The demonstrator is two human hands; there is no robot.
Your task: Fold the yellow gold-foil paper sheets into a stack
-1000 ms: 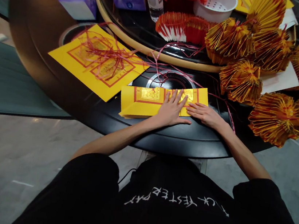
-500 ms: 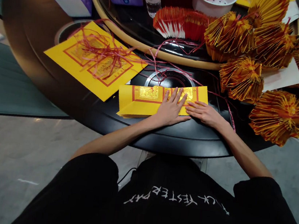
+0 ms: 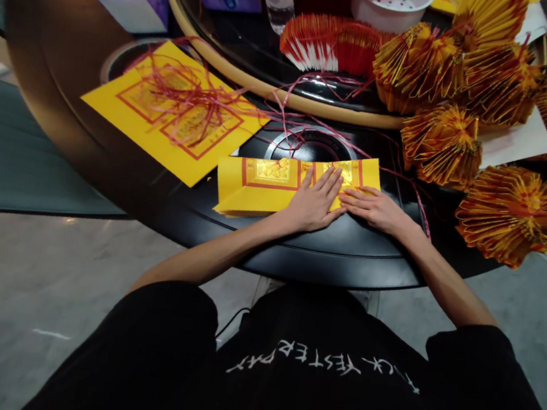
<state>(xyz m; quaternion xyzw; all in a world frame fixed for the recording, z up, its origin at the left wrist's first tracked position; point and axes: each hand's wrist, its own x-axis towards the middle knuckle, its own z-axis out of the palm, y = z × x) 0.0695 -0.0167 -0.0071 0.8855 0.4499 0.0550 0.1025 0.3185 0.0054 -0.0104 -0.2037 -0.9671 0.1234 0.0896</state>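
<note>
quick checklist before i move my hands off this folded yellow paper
1. Left hand flat on the folded paper: ok, fingers spread little.
2. Right hand on it too: ok, its fingertips rest near the right end.
3. Layers even at the near left corner: not ok, edges splay slightly.
4. Pink-red strings clear of the paper's underside: cannot tell, strands run close behind it.
5. Flat yellow sheet on the left free of strings: not ok, a tangle lies on it.
6. Nearest pleated bundle on the right apart from the folded paper: ok, a gap shows.
</note>
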